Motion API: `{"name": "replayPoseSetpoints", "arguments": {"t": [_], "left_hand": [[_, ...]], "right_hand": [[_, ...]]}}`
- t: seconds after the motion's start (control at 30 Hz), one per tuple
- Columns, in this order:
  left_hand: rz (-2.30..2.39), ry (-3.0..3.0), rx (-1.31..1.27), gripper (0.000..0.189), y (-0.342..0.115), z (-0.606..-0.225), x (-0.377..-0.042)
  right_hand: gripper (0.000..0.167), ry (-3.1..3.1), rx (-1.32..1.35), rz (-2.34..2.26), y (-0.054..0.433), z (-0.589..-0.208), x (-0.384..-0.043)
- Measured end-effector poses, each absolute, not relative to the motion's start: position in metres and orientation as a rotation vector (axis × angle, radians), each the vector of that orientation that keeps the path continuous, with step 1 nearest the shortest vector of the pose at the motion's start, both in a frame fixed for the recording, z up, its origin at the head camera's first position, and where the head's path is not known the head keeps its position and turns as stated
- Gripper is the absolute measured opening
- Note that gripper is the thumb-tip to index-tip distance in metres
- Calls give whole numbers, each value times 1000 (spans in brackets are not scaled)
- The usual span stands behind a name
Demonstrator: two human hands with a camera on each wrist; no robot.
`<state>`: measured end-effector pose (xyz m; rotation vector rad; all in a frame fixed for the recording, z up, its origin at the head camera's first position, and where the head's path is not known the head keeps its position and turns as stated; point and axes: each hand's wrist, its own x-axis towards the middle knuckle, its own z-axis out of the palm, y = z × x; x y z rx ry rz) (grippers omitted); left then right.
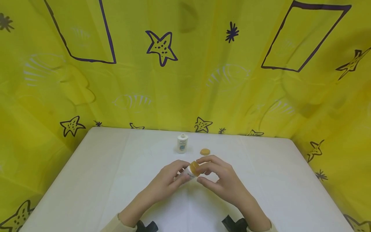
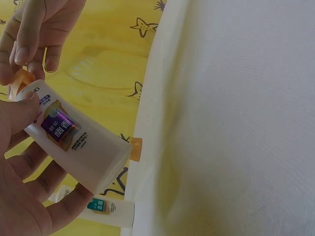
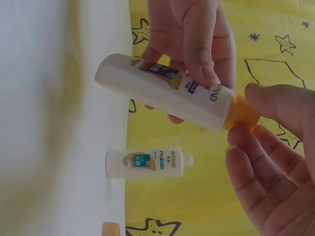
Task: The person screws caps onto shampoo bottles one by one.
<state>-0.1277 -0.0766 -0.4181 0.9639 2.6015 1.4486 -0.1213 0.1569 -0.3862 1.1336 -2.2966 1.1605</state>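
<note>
My left hand (image 1: 168,178) grips a white plastic bottle (image 2: 81,140), which carries a purple and gold label. The bottle is tilted above the table, its orange cap (image 3: 242,114) toward my right hand (image 1: 221,178). Thumb and fingers of that hand pinch the cap, as the right wrist view shows. Farther back a second white bottle (image 1: 182,144), with a teal label, stands upright, its narrow white neck uncovered. Just to its right, a loose orange cap (image 1: 205,151) lies on the table.
A white cloth covers the table (image 1: 116,180). Behind and along both sides hangs a yellow curtain (image 1: 185,80) printed with starfish and fish. Dark straps or mounts (image 1: 147,226) show at both wrists.
</note>
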Motion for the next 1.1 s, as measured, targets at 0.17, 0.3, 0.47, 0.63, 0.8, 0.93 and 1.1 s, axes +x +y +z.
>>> {"name": "replayPoseSetpoints", "arguments": {"t": [0.17,0.3,0.47,0.63,0.8,0.93,1.1], "left_hand": [[1444,2614,983,28,-76,-419,-129],[1453,2606,1009,28,-76,-418,-128],[1453,2589,1023,29,-75,-417,-126],[1431,2601,1028,30,-74,-417,-125],[1420,2621,1056,30,-74,-417,-125],[1431,2630,1065,30,-74,-417,-125],[1446,2633,1046,30,-75,-418,-125]], "right_hand": [[32,-2262,1172,1155,155,-386,-121],[31,-2261,1169,1156,155,-387,-121],[29,-2240,1156,1120,155,-388,-123],[27,-2257,1110,1061,156,-389,-123],[23,-2303,1067,1045,157,-389,-122],[24,-2301,1076,1075,156,-389,-122],[27,-2314,1072,1104,157,-389,-121]]}}
